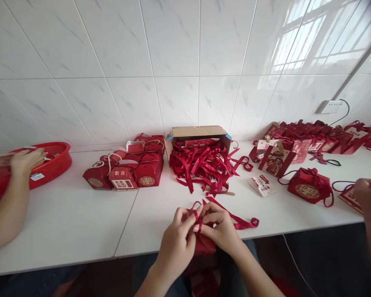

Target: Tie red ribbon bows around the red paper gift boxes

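Near the table's front edge is a red gift box (205,245), partly hidden by my hands. My left hand (179,236) pinches a red ribbon (196,215) above the box top. Close against it, my right hand (219,226) has thumb and fingers closed on the ribbon too. Another length of red ribbon (243,225) trails over the table to the right of my hands. Behind them, a cardboard box (200,131) spills a tangled heap of red ribbons (204,165).
Several red gift boxes (123,178) stand left of the cardboard box. At far left a person's hand (29,159) reaches over a red basin (54,165). Rightward are a finished-looking red box (311,185), cards (261,185), rows of bags (315,134) and another person's hand (366,194).
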`<state>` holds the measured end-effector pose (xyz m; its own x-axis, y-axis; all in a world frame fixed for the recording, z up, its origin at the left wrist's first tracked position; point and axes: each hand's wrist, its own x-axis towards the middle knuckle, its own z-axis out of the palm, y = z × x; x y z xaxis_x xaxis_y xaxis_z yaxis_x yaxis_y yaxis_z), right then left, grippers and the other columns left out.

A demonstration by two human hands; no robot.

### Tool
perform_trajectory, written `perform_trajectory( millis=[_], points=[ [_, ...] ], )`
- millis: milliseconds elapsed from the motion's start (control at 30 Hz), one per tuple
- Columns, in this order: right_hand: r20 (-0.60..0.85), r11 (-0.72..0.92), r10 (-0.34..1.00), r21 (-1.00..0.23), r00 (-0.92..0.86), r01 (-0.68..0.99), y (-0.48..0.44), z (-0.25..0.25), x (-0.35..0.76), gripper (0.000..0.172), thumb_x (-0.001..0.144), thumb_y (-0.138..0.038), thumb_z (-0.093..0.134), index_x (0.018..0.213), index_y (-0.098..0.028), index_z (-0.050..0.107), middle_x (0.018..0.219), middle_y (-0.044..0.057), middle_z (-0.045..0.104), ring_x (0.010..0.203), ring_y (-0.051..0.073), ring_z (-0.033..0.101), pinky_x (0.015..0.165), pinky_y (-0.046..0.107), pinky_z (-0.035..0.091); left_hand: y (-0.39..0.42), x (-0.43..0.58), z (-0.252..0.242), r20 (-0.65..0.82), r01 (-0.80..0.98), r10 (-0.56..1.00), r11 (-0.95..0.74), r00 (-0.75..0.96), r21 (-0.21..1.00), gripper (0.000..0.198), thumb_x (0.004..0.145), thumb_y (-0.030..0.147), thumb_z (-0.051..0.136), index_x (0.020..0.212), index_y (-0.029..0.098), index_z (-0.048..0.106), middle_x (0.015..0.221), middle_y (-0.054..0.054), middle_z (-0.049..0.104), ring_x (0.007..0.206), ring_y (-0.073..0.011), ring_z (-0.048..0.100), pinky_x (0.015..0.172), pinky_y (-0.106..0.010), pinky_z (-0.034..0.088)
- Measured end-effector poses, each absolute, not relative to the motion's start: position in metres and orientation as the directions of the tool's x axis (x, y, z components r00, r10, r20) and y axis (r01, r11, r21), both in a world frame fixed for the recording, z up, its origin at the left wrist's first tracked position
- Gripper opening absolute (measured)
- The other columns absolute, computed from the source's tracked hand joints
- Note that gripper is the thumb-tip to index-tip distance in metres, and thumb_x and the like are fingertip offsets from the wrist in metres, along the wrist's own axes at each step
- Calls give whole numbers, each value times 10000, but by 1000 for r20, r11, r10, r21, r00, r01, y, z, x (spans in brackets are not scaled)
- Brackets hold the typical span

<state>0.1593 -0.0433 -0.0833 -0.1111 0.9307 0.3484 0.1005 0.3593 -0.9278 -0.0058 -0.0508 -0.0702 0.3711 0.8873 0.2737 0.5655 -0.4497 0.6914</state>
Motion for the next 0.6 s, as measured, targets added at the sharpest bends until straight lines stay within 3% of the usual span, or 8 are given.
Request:
perform_trajectory(
  millis=[133,200,367,600],
  points=[
    [248,265,953,-961,-175,83,-43,-78,159,28,699,-167,726,696,-186,706,850,24,555,710,114,524,584,222,406,-49,-3,-76,346,567,841,-538,416,624,592,841,35,384,1335,336,511,1060,-72,460,828,-158,588,710,-286,526],
    [209,231,956,-969,-207,90,-42,-77,162,64,689,-112,676,703,-175,672,861,12,533,668,93,496,546,211,374,-44,-8,-78,392,483,797,-594,459,643,551,866,35,387,1303,332,543,1096,-72,453,835,-139,575,752,-282,522],
    [193,242,944,-956,-269,165,-40,-72,168,121,619,-57,625,659,-168,598,861,2,505,695,98,487,551,208,361,-32,-18,-78,440,293,692,-674,573,678,392,922,82,426,1153,303,653,991,-53,522,793,-120,563,690,-234,487],
    [202,276,947,-908,-250,314,-40,-66,182,103,656,-81,609,620,-174,579,812,-2,537,670,98,488,602,223,390,-21,-29,-79,513,324,712,-687,479,651,166,908,129,518,911,191,671,947,-62,586,847,-139,599,730,-228,497]
  ],
)
